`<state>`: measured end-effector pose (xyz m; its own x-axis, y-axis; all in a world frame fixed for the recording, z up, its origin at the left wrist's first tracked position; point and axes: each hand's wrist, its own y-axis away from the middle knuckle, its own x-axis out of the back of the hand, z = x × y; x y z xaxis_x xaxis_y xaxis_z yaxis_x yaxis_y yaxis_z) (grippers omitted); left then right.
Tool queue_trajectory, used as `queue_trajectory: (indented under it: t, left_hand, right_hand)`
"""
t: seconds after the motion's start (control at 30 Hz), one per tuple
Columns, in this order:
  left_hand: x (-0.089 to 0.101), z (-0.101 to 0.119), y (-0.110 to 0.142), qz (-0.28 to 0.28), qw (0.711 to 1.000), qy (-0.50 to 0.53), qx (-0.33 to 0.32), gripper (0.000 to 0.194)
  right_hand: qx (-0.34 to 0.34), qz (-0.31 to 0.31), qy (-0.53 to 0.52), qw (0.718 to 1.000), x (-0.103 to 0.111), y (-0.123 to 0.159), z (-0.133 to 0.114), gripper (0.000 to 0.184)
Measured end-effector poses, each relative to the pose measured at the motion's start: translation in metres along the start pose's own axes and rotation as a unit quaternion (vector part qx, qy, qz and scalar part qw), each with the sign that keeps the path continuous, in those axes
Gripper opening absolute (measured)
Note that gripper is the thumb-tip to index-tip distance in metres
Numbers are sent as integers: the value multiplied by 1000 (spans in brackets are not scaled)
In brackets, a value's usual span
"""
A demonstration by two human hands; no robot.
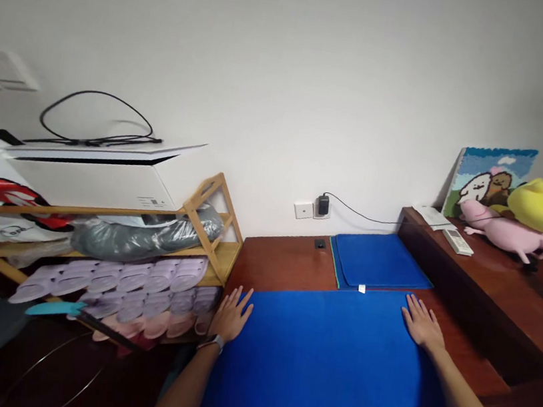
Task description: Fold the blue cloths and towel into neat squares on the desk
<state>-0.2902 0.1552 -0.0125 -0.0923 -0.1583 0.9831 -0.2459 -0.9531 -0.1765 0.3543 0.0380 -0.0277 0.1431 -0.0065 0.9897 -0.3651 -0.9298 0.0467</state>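
A bright blue cloth [321, 352] lies spread flat along the front of the brown wooden desk [283, 262]. My left hand [231, 316] rests palm down at its left edge, fingers apart, a band around the wrist. On the opposite side, my right hand [424, 322] lies flat over the far right corner, its fingers stretched out. Neither hand grips anything. Behind the spread cloth sits a folded blue cloth [377, 262] with a green edge and a small white tag at its front.
A wooden rack [227, 261] with lilac slippers [134, 278] stands at left, a white box [97, 182] on top. The raised right-hand surface bears plush toys [504, 233], a remote control [458, 242] and a picture [495, 177]. A black adapter [323, 204] is plugged into the wall.
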Motion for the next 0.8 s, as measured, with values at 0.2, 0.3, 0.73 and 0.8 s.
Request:
queue_trajectory:
  t: [0.2,0.3,0.73,0.8]
  left_hand:
    - [0,1,1,-3,1000,-1,2,58]
    - [3,4,3,-5,1000,7,3,58]
    - [-2,0,0,8,1000,19,10,59]
    - [-5,-2,-2,8,1000,17,10,59]
  right_hand:
    - [-2,-11,11,1000,-4,-1,-3,74]
    - [-28,-41,38,998,10,-7,-9,71]
    - [357,-14,-110,928,21,85,-337,64]
    - [371,-44,-133,918,6,91,-352,67]
